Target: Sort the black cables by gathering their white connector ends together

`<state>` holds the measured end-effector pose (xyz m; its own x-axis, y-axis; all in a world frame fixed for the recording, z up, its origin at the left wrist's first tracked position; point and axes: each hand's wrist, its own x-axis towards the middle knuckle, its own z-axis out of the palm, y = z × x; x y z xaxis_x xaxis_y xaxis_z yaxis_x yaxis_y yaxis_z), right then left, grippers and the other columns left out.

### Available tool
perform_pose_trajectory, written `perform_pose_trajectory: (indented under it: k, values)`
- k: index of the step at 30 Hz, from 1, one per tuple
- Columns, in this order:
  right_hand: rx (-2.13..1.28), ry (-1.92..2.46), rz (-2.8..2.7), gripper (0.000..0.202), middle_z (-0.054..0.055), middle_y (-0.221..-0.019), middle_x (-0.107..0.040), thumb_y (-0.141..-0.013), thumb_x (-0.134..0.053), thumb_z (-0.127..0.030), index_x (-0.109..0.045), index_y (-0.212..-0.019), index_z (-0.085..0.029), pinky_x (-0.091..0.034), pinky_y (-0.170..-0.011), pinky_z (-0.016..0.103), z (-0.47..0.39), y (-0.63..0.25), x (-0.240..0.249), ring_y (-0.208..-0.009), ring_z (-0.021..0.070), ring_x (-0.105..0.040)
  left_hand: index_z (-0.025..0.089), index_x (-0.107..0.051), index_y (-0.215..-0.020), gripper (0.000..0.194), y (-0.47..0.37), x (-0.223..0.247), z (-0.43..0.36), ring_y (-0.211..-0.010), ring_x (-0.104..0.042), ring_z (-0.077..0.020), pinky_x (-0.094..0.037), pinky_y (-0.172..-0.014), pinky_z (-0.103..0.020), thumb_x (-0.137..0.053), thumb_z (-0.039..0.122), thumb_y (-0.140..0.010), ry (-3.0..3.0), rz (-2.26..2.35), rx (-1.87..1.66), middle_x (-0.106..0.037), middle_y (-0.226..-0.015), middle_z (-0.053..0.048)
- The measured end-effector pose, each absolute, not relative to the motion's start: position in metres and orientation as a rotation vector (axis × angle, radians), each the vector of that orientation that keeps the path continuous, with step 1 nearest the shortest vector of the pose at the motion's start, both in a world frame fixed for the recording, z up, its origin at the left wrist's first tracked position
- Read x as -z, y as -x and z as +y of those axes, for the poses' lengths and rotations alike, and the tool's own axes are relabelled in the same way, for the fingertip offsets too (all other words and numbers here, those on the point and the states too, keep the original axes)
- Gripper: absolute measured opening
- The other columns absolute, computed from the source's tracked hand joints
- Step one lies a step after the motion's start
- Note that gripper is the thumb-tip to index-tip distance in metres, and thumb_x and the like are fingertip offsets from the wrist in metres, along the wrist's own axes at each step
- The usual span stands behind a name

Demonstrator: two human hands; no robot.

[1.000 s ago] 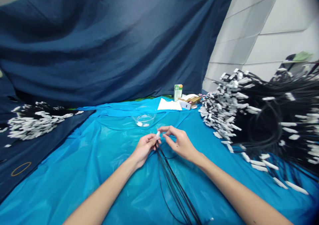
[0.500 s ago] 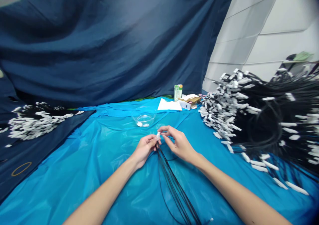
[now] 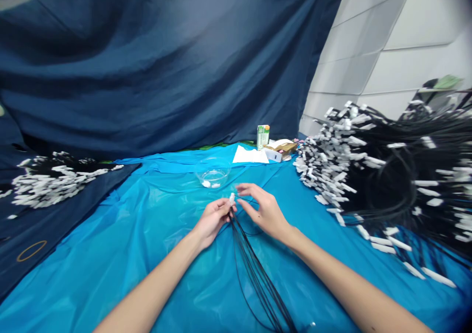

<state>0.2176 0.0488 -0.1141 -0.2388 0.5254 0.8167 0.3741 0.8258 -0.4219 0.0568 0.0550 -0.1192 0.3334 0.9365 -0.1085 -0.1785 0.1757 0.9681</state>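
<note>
In the middle of the head view, my left hand (image 3: 214, 219) is closed on a small white connector (image 3: 232, 198), pinching it between thumb and fingers. Several thin black wires (image 3: 258, 274) run from it down toward the lower right. My right hand (image 3: 267, 210) is just right of the connector, its thumb and forefinger apart. Its fingertips are slightly blurred, and I see nothing clear between them.
A clear round bowl (image 3: 214, 171) with a few white pieces stands behind my hands. Bundles of black cables with white connectors lie at the right (image 3: 332, 151) and left (image 3: 47, 183). Paper (image 3: 250, 155) and a green-white carton (image 3: 263, 137) are at the back.
My right fingertips have come slightly away from the connector and spread. More of the connector shows above my left fingers, and the left hand has barely moved.
</note>
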Motion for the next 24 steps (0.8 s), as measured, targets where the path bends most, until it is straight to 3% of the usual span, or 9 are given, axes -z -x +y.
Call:
perform_pose_trajectory:
  k: [3, 6, 16, 24]
  values:
    - [0.062, 0.644, -1.947, 0.02, 0.005, -0.114, -0.047, -0.079, -0.05, -0.018, -0.055, -0.098, -0.019, -0.036, -0.09, 0.033, 0.049, -0.221, 0.113, -0.107, 0.017, -0.039, 0.006, -0.049, -0.086, 0.044, -0.055, 0.12, 0.057, -0.06, -0.042, -0.0024, -0.032, -0.052, -0.013, -0.07, 0.033, -0.058, -1.034, 0.89, -1.004, -0.047, -0.076, -0.003]
    - [0.218, 0.61, -2.041, 0.017, 0.004, -0.111, -0.047, -0.077, -0.052, -0.019, -0.06, -0.092, -0.021, -0.034, -0.09, 0.037, 0.047, -0.222, 0.112, -0.107, 0.0201, -0.035, 0.007, -0.05, -0.087, 0.044, -0.053, 0.119, 0.058, -0.059, -0.042, -0.0022, -0.031, -0.052, -0.013, -0.071, 0.031, -0.057, -0.97, 0.887, -1.037, -0.046, -0.074, -0.002]
    - [0.259, 0.561, -2.148, 0.021, 0.004, -0.103, -0.051, -0.077, -0.051, -0.02, -0.06, -0.096, -0.023, -0.034, -0.086, 0.04, 0.047, -0.222, 0.116, -0.1, 0.0202, -0.036, 0.006, -0.05, -0.083, 0.04, -0.054, 0.115, 0.059, -0.061, -0.045, -0.0034, -0.033, -0.054, -0.013, -0.071, 0.026, -0.057, -0.88, 0.868, -1.06, -0.049, -0.079, -0.003]
    - [0.312, 0.442, -2.136, 0.022, 0.003, -0.096, -0.056, -0.078, -0.051, -0.015, -0.058, -0.098, -0.018, -0.034, -0.087, 0.037, 0.05, -0.22, 0.121, -0.096, 0.017, -0.041, 0.007, -0.052, -0.087, 0.039, -0.054, 0.117, 0.058, -0.062, -0.045, -0.004, -0.034, -0.055, -0.013, -0.071, 0.025, -0.057, -0.848, 0.861, -1.029, -0.049, -0.079, -0.003]
